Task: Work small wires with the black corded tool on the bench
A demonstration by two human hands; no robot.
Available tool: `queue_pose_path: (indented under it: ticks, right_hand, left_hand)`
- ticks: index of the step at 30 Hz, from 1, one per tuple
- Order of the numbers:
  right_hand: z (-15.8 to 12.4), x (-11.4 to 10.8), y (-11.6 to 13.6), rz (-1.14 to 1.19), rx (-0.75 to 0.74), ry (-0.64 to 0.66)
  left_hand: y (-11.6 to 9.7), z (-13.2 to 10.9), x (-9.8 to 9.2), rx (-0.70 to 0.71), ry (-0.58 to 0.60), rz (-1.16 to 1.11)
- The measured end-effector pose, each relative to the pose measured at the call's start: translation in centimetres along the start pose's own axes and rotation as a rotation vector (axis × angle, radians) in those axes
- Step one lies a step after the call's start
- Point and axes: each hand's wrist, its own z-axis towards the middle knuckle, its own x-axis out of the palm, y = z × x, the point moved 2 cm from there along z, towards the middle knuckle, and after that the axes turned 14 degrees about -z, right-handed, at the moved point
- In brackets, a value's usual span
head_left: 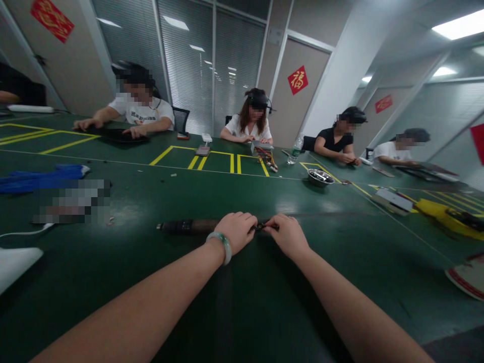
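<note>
A long dark strap-like object [189, 226] lies flat on the green table [242, 302], stretching left from my hands. My left hand [237, 231], with a pale green bangle [223, 244] on its wrist, rests closed over the strap's middle. My right hand [288, 234] pinches the same object just to the right, fingertips almost touching the left hand's. The piece between the two hands is small, dark and hard to make out. The strap seems to carry on to the right as a thin dark line.
Several other people sit along the far side working with their own hands. A metal bowl [319, 177], a water bottle [295, 149], blue gloves [41, 177], a yellow object [448, 214] and a white thing [15, 262] lie around. Yellow tape marks the tabletop.
</note>
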Motion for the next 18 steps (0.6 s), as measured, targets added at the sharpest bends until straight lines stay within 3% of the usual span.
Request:
queue_pose_path:
  ticks: [18]
  right_hand:
    - [-0.26,0.63,0.66,0.081,-0.021,-0.004]
  left_hand:
    - [-0.03,-0.05,-0.31,-0.012,-0.005,-0.035]
